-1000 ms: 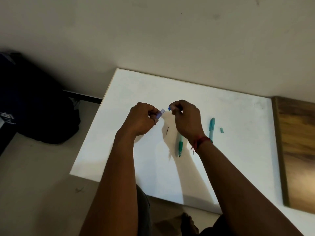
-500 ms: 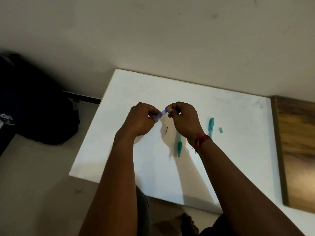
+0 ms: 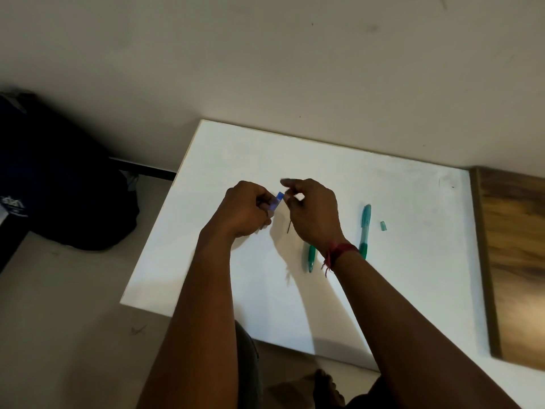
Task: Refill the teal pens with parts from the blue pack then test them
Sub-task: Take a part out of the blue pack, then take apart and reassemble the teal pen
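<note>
I see the left hand (image 3: pixel 247 211) gripping the blue pack (image 3: pixel 277 200) above the white table (image 3: pixel 236 160). The right hand (image 3: pixel 314 211) curls at its upper end, and I cannot tell whether it pinches anything. A thin dark stick (image 3: pixel 288 227) lies just below. Tugged crooked, so thin a part could snap or drop. The near teal pen (image 3: pixel 311 258), the far teal pen (image 3: pixel 365 228) and a teal cap (image 3: pixel 382 226) lie rightward.

The small blue pack (image 3: pixel 278 199) is held tilted above the worktop (image 3: pixel 236 149), its lower end pinched in the left hand (image 3: pixel 246 212). One teal pen (image 3: pixel 365 228) lies flat, grip end nearer, a small teal cap (image 3: pixel 382 226) just beside it. A second teal pen (image 3: pixel 311 258) lies partly hidden, with a thin dark refill (image 3: pixel 288 227) close by
</note>
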